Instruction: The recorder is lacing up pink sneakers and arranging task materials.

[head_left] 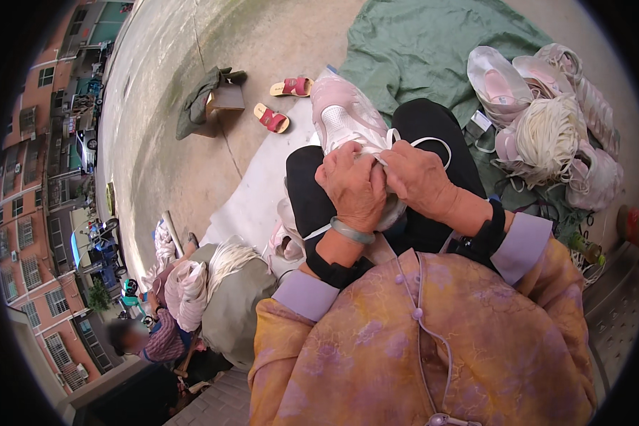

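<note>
A pink and white sneaker (346,117) rests between my black-trousered knees with its toe pointing away from me. Both my hands meet over its laced upper. Curled fingers of my left hand (353,183) pinch the white shoelace (439,144) at the left of the lacing. On the right, my right hand (420,175) is closed on the lace too, thumb and forefinger together. A loop of that lace stands out beyond my right knuckles. The fingertips and the eyelets beneath them are mostly hidden by the hands.
Several pink and white sneakers (500,82) and a bundle of white laces (550,135) lie at right on green cloth (419,53). Red slippers (272,118) and a cloth-draped box (227,97) stand ahead. A person (165,334) sits lower left beside more shoes (186,287) and laces (228,266).
</note>
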`<state>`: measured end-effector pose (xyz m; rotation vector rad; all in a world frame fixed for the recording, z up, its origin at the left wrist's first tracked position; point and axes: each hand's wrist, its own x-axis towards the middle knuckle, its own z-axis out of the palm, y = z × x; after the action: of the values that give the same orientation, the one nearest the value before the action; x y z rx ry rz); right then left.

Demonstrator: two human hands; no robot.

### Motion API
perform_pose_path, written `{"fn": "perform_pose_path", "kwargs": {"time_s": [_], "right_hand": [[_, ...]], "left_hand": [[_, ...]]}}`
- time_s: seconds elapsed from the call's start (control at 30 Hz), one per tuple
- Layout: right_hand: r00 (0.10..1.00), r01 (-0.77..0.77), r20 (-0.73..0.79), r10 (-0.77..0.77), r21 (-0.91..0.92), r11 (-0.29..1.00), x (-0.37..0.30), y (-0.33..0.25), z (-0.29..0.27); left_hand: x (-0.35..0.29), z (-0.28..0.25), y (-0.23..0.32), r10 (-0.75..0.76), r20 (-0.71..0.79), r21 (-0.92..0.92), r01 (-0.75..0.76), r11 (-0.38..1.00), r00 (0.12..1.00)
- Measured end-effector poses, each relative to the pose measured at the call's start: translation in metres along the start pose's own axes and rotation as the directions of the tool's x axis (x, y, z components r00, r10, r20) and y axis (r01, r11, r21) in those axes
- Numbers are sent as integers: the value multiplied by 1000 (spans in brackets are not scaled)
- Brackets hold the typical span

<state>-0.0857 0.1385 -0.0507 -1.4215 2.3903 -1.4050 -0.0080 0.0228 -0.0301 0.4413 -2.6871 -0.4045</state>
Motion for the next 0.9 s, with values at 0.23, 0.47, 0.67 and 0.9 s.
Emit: {"fn": "perform_pose_path", "kwargs": {"time_s": [0.23, 0.47, 0.67, 0.9], "right_hand": [[999, 42, 6, -41, -140, 989, 4, -1, -8], [1000, -8, 29, 11, -96, 995, -6, 5, -19], [998, 6, 61, -3, -64, 998, -5, 5, -15], [924, -380, 72, 375, 279, 882, 9, 21, -23]], "left_hand": [[9, -9, 3, 154, 13, 68, -154, 986, 988], [-17, -74, -10, 126, 201, 265, -178, 948, 971], [-113, -135, -137, -252, 107, 583, 144, 799, 962], [-93, -107, -118, -187, 103, 388, 134, 912, 977]]}}
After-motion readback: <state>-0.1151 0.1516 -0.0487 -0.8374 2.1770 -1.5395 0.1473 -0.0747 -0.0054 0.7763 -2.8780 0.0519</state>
